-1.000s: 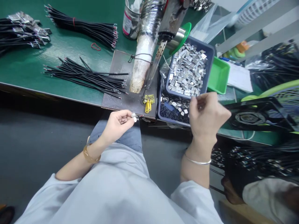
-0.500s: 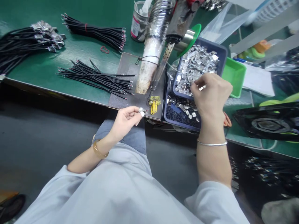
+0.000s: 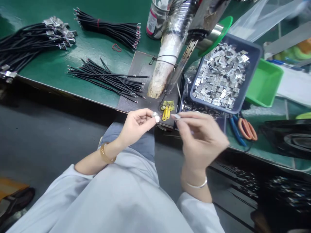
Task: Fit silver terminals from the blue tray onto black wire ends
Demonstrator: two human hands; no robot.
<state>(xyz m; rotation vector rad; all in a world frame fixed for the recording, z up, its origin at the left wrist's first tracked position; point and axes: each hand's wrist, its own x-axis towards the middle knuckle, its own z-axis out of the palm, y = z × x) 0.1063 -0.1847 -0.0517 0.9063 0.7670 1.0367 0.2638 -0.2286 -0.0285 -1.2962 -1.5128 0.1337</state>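
From my remote post I see the left hand (image 3: 137, 126) at the centre of the frame, thumb and forefinger pinched together in white fingertip covers (image 3: 157, 119), with a thin red-ended wire (image 3: 160, 115) poking out past them; the rest of that lead is hidden from me. Just to its right, the right hand (image 3: 202, 139) is slightly blurred, its thumb and fingers closed on a small metal piece (image 3: 177, 116), the other fingers loosely curled. The wire and the metal piece are near each other but apart, so I judge this pair as not yet joined. Of the black cables, the heap at the upper left has metal ends (image 3: 59, 30) fitted, which I read as the finished share. The loose cables (image 3: 107, 79) left of centre and the tied bundle (image 3: 109, 30) at the upper centre-left show bare wire tips, so by my reckoning plenty remain. Many bent metal plates (image 3: 221, 77) fill the dark blue tray (image 3: 254, 61) at the upper right. Between the tray and the loose cables, what looks like a soldering iron (image 3: 182, 61) points down toward a yellow clip (image 3: 166, 113).
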